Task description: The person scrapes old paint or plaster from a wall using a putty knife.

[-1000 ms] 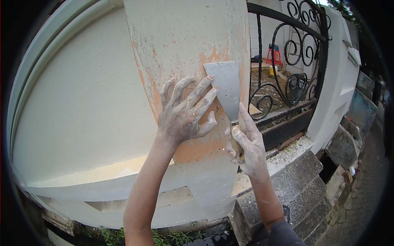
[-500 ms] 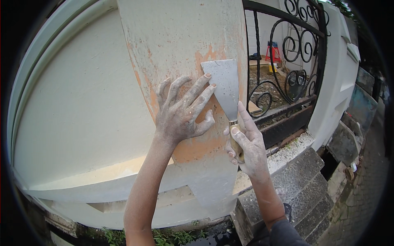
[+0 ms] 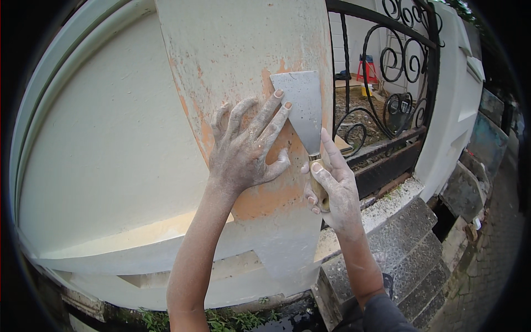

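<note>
Leftmost, a smooth pale wall panel (image 3: 105,138) is framed by a curved moulding, with a ledge (image 3: 138,232) along its bottom edge. Green plants (image 3: 235,320) grow at the foot of the wall. The left hand (image 3: 240,149), coated in whitish dust, is spread in front of the pillar (image 3: 238,44); it grasps nothing. Its index and middle fingertips rest at the left edge of the scraper's blade, while its thumb stands apart from the tool. Paint on the pillar is worn, with an orange patch (image 3: 265,202) exposed below the hand and streaks along the left edge.

The scraper (image 3: 307,122) is positioned near the pillar's right edge, wide end up and handle down. Whether the whole blade lies flat against the surface cannot be determined. The right hand (image 3: 340,193), equally dusty, is closed around the wooden handle, thumb across its front and forefinger extended upward beside the blade's narrow base. A dark sleeve (image 3: 384,315) shows on that arm.

Immediately right of the pillar is a black iron gate (image 3: 381,25); a red stool (image 3: 373,72) and a yellow bucket (image 3: 365,90) are visible through it. Speckled grey steps (image 3: 406,238) descend below, and a white post (image 3: 451,110) stands at the gate's right edge. Furthest right runs a paved path (image 3: 492,260).
</note>
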A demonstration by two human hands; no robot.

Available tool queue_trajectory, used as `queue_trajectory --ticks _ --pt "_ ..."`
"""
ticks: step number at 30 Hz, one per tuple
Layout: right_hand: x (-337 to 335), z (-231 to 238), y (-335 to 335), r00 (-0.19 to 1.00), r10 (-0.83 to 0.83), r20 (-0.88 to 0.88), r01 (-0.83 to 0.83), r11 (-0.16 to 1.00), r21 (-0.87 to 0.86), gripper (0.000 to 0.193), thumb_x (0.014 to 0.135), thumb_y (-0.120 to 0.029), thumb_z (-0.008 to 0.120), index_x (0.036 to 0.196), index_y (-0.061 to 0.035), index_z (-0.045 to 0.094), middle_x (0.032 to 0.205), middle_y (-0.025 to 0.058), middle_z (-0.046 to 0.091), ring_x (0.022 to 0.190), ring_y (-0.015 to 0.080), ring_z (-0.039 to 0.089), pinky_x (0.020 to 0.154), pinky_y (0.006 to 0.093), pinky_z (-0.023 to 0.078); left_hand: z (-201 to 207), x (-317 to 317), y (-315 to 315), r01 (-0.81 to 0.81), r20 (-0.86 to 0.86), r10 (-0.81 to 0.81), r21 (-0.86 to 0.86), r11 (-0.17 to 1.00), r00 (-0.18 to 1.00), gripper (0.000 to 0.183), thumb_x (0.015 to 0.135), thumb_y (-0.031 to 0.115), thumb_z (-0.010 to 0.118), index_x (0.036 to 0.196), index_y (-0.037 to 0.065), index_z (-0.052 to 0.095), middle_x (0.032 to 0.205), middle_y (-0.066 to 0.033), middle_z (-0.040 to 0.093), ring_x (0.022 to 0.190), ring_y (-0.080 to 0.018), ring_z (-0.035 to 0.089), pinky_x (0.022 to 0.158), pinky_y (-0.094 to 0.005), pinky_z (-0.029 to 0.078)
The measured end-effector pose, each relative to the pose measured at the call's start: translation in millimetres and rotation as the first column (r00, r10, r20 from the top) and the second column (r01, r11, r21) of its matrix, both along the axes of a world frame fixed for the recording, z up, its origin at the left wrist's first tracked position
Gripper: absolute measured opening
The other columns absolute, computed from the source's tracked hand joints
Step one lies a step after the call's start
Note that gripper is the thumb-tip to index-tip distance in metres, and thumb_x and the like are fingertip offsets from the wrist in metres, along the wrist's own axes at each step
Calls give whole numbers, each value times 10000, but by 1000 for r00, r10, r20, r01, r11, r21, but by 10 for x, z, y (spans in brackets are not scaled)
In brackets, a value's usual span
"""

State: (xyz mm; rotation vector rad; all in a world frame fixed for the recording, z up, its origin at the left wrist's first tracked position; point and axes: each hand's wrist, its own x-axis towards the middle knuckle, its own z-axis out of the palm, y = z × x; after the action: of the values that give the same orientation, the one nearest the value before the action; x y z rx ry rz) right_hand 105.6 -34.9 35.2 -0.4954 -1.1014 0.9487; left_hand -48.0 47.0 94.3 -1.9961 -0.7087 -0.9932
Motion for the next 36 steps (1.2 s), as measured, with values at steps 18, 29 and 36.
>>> queue_trajectory --ticks 18,29,36 --pt "-32 78 -15 1000 -29 -3 29 998 -64 561 914 -41 432 1427 -113 217 851 82 551 460 58 482 324 165 373 24 21 -27 22 30 -22 -11 1000 999 683 568 287 627 1241 241 523 1351 78 458 1168 -199 407 1072 -408 188" --pt "-15 21 -34 1000 -29 11 29 999 -32 556 915 -25 413 1428 -112 215 868 80 549 470 59 479 326 156 363 16 18 -7 12 -8 -11 33 999 1000 709 564 294 633 1261 240 509 1373 89 431 1149 -197 412 1059 -405 201" --pt "-27 53 21 1000 -6 -27 5 1000 -15 587 915 -66 477 1430 -99 198 826 68 569 484 45 484 340 151 369 24 22 -7 -10 9 10 7 1000 1000 732 570 312 636 1283 239 486 1385 92 414 1132 -199 414 1059 -407 196"
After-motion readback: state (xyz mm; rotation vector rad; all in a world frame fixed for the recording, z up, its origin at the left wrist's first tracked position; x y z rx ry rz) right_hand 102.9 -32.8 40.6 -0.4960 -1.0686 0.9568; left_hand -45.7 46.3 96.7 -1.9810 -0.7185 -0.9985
